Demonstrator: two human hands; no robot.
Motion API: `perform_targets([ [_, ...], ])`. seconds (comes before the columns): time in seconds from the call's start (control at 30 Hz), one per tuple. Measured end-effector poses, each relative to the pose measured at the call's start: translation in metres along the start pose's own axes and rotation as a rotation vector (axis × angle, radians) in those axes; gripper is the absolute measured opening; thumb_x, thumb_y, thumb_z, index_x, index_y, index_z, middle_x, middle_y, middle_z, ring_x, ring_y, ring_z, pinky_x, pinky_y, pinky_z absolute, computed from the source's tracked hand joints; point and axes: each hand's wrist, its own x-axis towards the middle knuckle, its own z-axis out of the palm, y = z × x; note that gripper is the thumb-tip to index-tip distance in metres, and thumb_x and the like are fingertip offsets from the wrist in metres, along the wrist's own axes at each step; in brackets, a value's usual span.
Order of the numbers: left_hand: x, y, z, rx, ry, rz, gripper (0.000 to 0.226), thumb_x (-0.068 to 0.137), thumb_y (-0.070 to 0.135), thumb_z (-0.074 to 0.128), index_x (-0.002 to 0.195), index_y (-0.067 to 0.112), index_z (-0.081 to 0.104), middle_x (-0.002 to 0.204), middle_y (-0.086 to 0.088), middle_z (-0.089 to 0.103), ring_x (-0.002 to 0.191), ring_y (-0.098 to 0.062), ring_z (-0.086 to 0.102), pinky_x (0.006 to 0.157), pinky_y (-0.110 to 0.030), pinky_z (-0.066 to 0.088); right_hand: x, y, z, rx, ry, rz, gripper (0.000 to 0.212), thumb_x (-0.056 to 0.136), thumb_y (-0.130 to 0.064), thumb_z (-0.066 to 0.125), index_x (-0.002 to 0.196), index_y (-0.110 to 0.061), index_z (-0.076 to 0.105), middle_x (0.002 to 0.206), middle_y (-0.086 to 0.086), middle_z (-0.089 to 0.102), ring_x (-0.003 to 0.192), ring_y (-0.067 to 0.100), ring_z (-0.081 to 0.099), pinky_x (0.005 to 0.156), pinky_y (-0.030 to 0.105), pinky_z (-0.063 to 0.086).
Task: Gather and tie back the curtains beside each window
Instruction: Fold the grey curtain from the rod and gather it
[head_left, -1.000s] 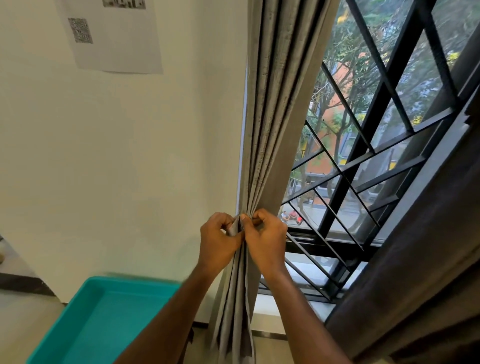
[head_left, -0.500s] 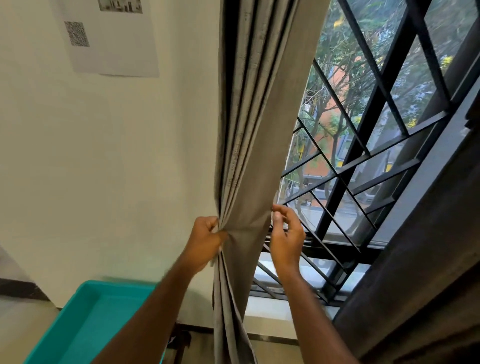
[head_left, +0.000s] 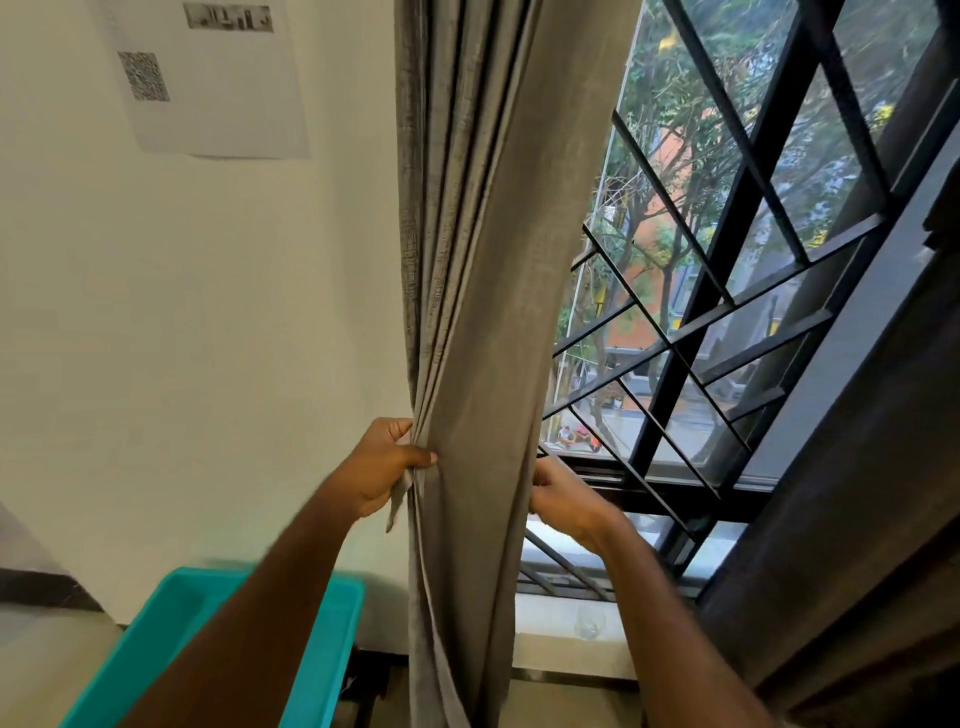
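Note:
A grey curtain (head_left: 483, 270) hangs in folds at the left side of the window (head_left: 727, 270). My left hand (head_left: 382, 467) pinches the curtain's left folds, with a loose strip of grey cloth hanging from under its fingers. My right hand (head_left: 563, 499) reaches around the curtain's right edge; its fingertips are hidden behind the cloth. The two hands sit at about the same height, on either side of the gathered cloth.
A teal plastic tray (head_left: 322, 660) stands at the lower left under my left arm. A paper sheet with a printed code (head_left: 208, 78) is stuck on the white wall. Black window bars (head_left: 691, 332) cross the glass. A dark curtain (head_left: 857, 545) hangs at the right.
My hands were together at the front of the curtain; they have drawn apart, the right one going around the curtain's right edge. The curtain now hangs wider between them.

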Motion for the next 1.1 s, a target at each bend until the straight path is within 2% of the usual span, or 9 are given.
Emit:
perform_targets([
  [0.07,0.004,-0.002,0.007,0.334,0.143,0.118,0.008,0.093,0.005,0.068,0.087,0.01,0.071,0.084,-0.008,0.074,0.078,-0.021,0.073,0.076,-0.036,0.059,0.01,-0.003,0.001,-0.152,0.2,0.022,0.031,0.101,-0.028,0.056,0.08,-0.012,0.073,0.082,0.005,0.076,0.083,0.025,0.074,0.08,0.047,0.061],
  [0.13,0.007,-0.006,0.02,0.588,0.347,0.179,0.029,0.092,0.026,0.073,0.069,0.014,0.06,0.066,-0.004,0.064,0.061,-0.019,0.064,0.062,-0.036,0.055,0.015,-0.011,0.005,-0.301,0.509,0.1,0.044,0.101,-0.036,0.049,0.066,-0.013,0.06,0.07,0.008,0.068,0.072,0.031,0.068,0.069,0.045,0.058],
  [0.2,0.005,-0.008,0.033,0.739,0.494,0.141,0.042,0.093,0.044,0.068,0.066,0.015,0.054,0.062,-0.001,0.058,0.058,-0.019,0.06,0.058,-0.03,0.048,0.013,-0.02,0.015,-0.13,0.684,0.089,0.045,0.103,-0.033,0.044,0.063,-0.014,0.055,0.067,0.008,0.063,0.065,0.028,0.065,0.06,0.041,0.056],
  [0.3,0.002,-0.015,0.052,0.559,0.472,0.087,0.038,0.094,0.039,0.068,0.069,0.013,0.053,0.065,-0.004,0.057,0.061,-0.019,0.056,0.057,-0.029,0.043,0.012,-0.028,0.033,0.571,0.505,0.051,0.039,0.111,-0.031,0.038,0.095,-0.007,0.064,0.073,0.016,0.067,0.063,0.029,0.07,0.053,0.035,0.057],
  [0.4,-0.005,-0.018,0.062,0.226,0.407,0.079,0.017,0.094,0.018,0.067,0.083,0.011,0.055,0.076,-0.005,0.061,0.071,-0.018,0.058,0.064,-0.03,0.049,0.015,-0.019,0.047,0.809,0.416,-0.042,0.033,0.112,-0.03,0.037,0.122,-0.009,0.061,0.096,0.02,0.076,0.091,0.03,0.076,0.079,0.038,0.062],
  [0.5,-0.016,-0.012,0.063,-0.081,0.305,0.07,0.01,0.094,0.004,0.065,0.103,0.009,0.061,0.084,-0.003,0.072,0.074,-0.015,0.071,0.061,-0.027,0.055,0.01,-0.011,0.054,0.796,0.39,-0.14,0.035,0.11,-0.028,0.043,0.115,-0.004,0.068,0.086,0.007,0.074,0.083,0.019,0.071,0.078,0.033,0.057],
  [0.67,-0.021,-0.017,0.068,-0.066,0.379,0.112,0.024,0.087,0.017,0.078,0.103,0.02,0.061,0.097,-0.01,0.074,0.084,-0.026,0.074,0.064,-0.035,0.061,0.006,-0.012,0.058,0.633,0.338,-0.151,0.027,0.107,-0.022,0.051,0.114,-0.011,0.074,0.104,0.004,0.078,0.1,0.02,0.074,0.088,0.039,0.061],
  [0.83,-0.022,-0.014,0.069,-0.208,0.48,0.074,0.024,0.088,0.018,0.077,0.101,0.009,0.058,0.091,-0.011,0.071,0.07,-0.013,0.068,0.051,-0.017,0.05,0.011,-0.011,0.063,0.461,0.427,-0.104,0.02,0.1,-0.029,0.064,0.09,-0.019,0.078,0.088,0.006,0.076,0.091,0.025,0.074,0.087,0.053,0.061],
  [1.1,-0.016,-0.01,0.052,0.113,0.367,0.01,0.026,0.091,0.03,0.073,0.101,0.01,0.059,0.092,-0.008,0.067,0.078,-0.016,0.065,0.057,-0.019,0.049,0.009,-0.01,0.063,0.585,0.24,-0.123,0.017,0.098,-0.018,0.066,0.103,-0.006,0.077,0.102,0.01,0.078,0.101,0.024,0.075,0.091,0.041,0.06],
])
